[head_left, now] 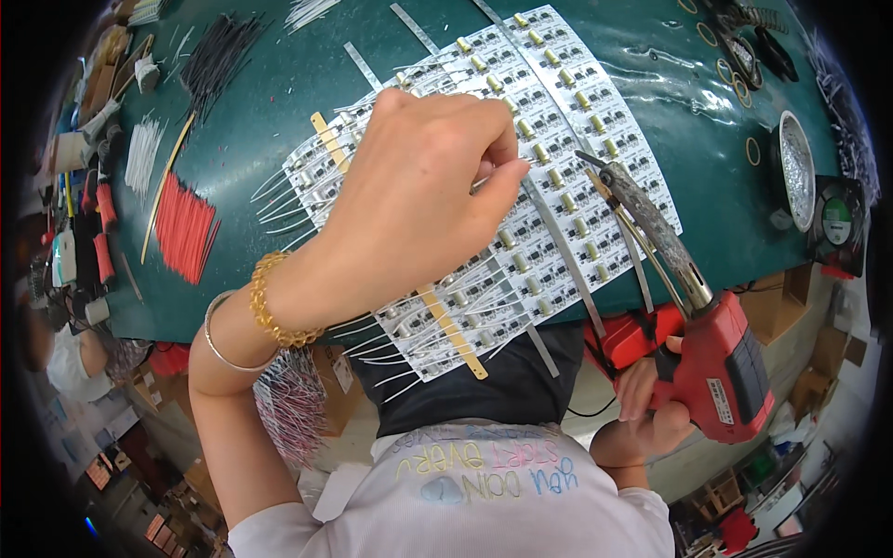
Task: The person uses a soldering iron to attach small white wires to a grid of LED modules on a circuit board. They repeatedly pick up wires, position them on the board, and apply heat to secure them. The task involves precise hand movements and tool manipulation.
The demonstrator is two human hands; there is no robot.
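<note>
My left hand [437, 177] is above a large white panel of circuit boards [549, 302], thumb and forefinger pinched together. Whatever sits between those fingertips is too small to make out. My right hand [656, 405] grips the handle of a red and black soldering gun [721, 363]. Its dark tip points up and left over the panel, a short way right of my left fingertips. A thin brass-coloured tube runs beside the gun's barrel. Rows of small black and yellowish parts cover the panel, and white wires [372, 349] stick out from its left and lower edges.
Metal strips [563, 242] and a tan strip [451, 330] lie across the panel. On the green table [251, 121] are bundles of red wires [186, 228], black wires [219, 65] and white wires [142, 156]. A metal bowl [795, 172] and a small fan [837, 223] stand at the right.
</note>
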